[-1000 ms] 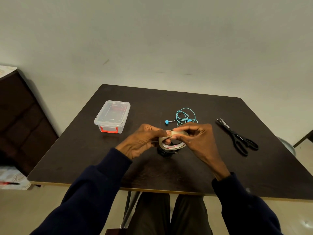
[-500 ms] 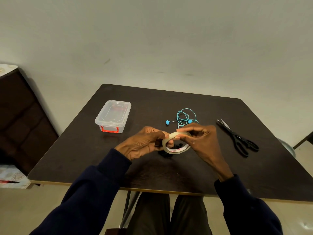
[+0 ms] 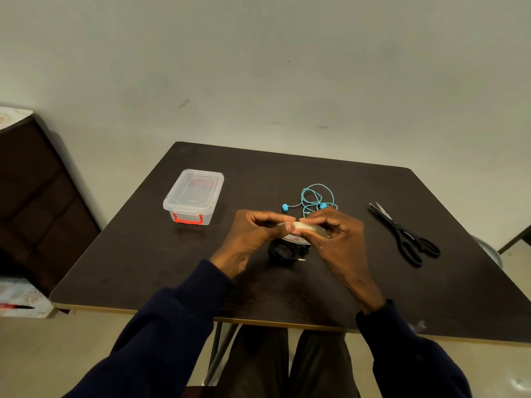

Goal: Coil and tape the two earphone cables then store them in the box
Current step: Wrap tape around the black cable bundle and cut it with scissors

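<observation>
I'm seeing the desk (image 3: 143, 268), left hand (image 3: 250, 239) and right hand (image 3: 336, 242) both pinching the tape roll (image 3: 310, 226) over its middle, roll now tipped nearly edge-on, flatter than before, lying left-right, black coiled cable (image 3: 283, 251) beneath, plug pointing right, blue cable (image 3: 316, 196) behind.

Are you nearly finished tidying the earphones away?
Not yet. The black cable lies coiled on the table. Both the left hand and the right hand hold the tape roll, apparently picking at its end. Left to do: tape that coil, coil and tape the loose blue earphones, then open the closed box and put both in.
</observation>
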`<state>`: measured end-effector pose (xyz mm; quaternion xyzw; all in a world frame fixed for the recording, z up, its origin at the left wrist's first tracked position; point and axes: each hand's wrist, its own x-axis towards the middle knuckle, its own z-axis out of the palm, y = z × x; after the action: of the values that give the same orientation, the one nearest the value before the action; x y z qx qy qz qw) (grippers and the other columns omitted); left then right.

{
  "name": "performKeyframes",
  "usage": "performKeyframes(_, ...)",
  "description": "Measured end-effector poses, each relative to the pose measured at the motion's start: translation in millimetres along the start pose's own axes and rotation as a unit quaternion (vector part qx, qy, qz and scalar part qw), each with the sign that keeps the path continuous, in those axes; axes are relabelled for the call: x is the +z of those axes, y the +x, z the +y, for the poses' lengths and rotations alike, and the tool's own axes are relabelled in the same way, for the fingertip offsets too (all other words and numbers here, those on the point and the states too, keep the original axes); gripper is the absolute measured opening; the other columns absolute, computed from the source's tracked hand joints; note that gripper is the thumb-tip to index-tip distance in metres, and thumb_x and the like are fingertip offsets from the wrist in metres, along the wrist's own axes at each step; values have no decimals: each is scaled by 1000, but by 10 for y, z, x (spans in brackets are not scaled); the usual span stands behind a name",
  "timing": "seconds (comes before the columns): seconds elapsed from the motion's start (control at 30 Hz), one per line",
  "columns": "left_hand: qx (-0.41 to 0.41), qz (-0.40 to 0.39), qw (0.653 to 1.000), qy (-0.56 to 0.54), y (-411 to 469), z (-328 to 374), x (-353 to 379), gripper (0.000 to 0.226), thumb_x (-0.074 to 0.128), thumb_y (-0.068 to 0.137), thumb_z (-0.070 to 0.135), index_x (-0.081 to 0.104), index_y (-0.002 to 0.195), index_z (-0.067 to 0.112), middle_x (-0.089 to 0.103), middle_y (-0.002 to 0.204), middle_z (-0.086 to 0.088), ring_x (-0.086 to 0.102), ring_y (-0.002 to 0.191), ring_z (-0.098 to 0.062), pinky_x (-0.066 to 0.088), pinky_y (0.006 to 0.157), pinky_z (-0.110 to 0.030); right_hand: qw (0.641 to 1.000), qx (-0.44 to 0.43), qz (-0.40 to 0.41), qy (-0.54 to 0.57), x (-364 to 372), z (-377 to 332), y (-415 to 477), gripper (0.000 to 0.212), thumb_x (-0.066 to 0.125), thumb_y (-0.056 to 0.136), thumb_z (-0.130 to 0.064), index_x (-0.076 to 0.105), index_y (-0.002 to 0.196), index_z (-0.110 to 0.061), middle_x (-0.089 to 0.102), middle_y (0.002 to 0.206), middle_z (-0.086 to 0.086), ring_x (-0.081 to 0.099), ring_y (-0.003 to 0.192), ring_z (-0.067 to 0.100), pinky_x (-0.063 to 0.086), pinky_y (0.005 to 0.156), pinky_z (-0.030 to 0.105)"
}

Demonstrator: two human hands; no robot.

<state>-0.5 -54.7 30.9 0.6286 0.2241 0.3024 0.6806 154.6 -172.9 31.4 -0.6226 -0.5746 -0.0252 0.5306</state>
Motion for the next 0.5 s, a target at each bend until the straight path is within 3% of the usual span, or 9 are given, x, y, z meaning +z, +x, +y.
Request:
performKeyframes(0.23,101,169,974,109,-15,4,89,31,90,69,17,80,98,14,77,95,-1,74,85,-9,60,77,-25,996,-61,40,-58,75,-99,-28,25,85,77,-8,75,100,-3,72,99,6,68,93,9,55,82,20)
performKeyframes(0.37,137,188,965,119,-34,-20,128,21,86,76,15,81,96,14,77,91,0,73,84,-7,60,75,-26,991,-75,56,-98,119,-143,-37,26,84,76,-1,74,99,3,71,101,14,68,95,17,54,86,16)
performKeyframes(0.5,140,210,961,116,-46,-34,175,15,85,78,14,80,91,20,76,86,5,72,80,-4,58,69,-20,989,-69,66,-114,142,-154,-58,26,83,75,2,73,99,5,71,103,18,69,98,23,57,88,24)
